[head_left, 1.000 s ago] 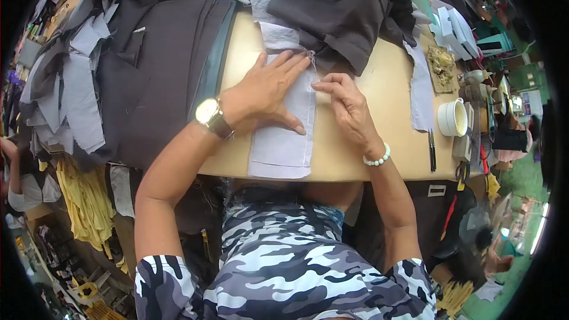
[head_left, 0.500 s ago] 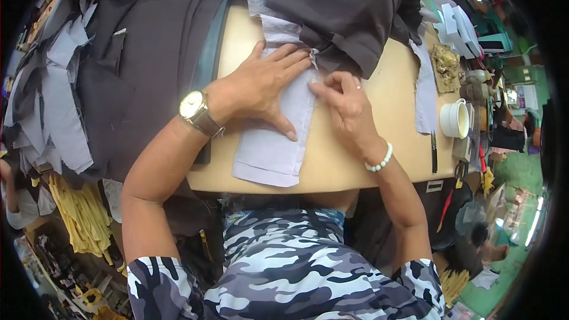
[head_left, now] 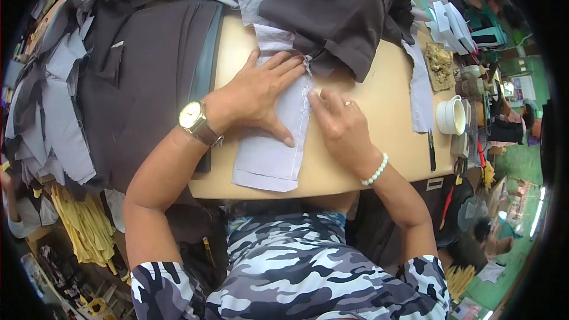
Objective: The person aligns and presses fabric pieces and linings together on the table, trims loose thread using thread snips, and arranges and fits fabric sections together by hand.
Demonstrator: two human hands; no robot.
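Observation:
A light grey pocket-like cloth piece (head_left: 267, 163) lies lengthwise on the table, with a seam line across its near end and a pale, frayed right edge. My left hand (head_left: 261, 92) is spread flat on its upper part, thumb pointing toward the near end. Beside the right edge, my right hand (head_left: 341, 118) has its fingers curled and the thumb and index finger pinched together. Whatever may be between those fingertips is too small to make out. Dark brown fabric (head_left: 326, 12) joins or overlaps the far end of the grey piece; which one is unclear.
A stack of dark cloth (head_left: 148, 83) covers the table's left side, with grey scraps (head_left: 59, 95) beyond it. On the right are a grey strip (head_left: 421, 89), a black pen (head_left: 431, 151), a white cup (head_left: 450, 115) and scissors (head_left: 460, 169). The table edge (head_left: 272, 197) runs before my body.
My right hand has slid slightly toward me along the cloth's right edge, and more of the pale frayed edge shows. My left hand stays pressed in place. The whole view has shifted a little.

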